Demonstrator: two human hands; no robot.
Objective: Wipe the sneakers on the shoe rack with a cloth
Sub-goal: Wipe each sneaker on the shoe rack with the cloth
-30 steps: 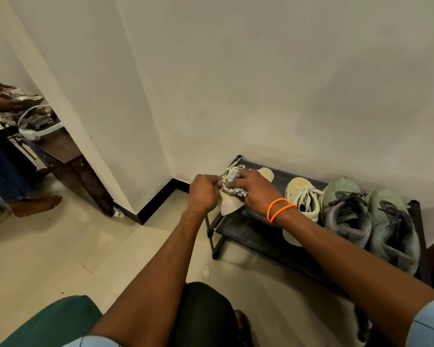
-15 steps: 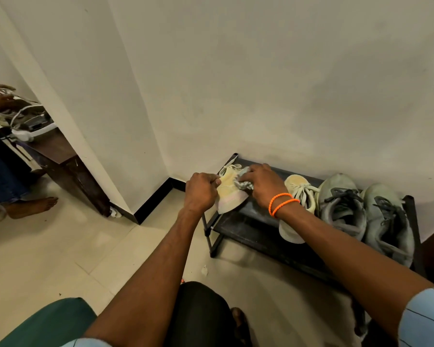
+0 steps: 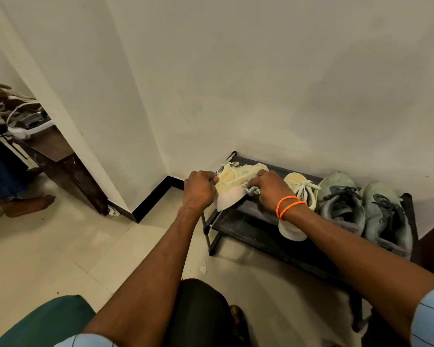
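Left hand: clamped round the heel of the cream knit sneaker, tipping it on its side so the flank faces the cloth.
Right hand: fingers bunched on a crumpled grey cloth, pressed to the sneaker's side.
Where: over the black shoe rack, left end.
Waiting: its cream mate, two dusty grey-green sneakers.

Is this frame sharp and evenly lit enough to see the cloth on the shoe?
Head view: dim, warm light; wide-angle lens bends the wall edges. The yellow sneaker in the left hand reads clearly. The cloth is mostly hidden under the right hand, only a grey crumple showing. The rack lies in shadow.
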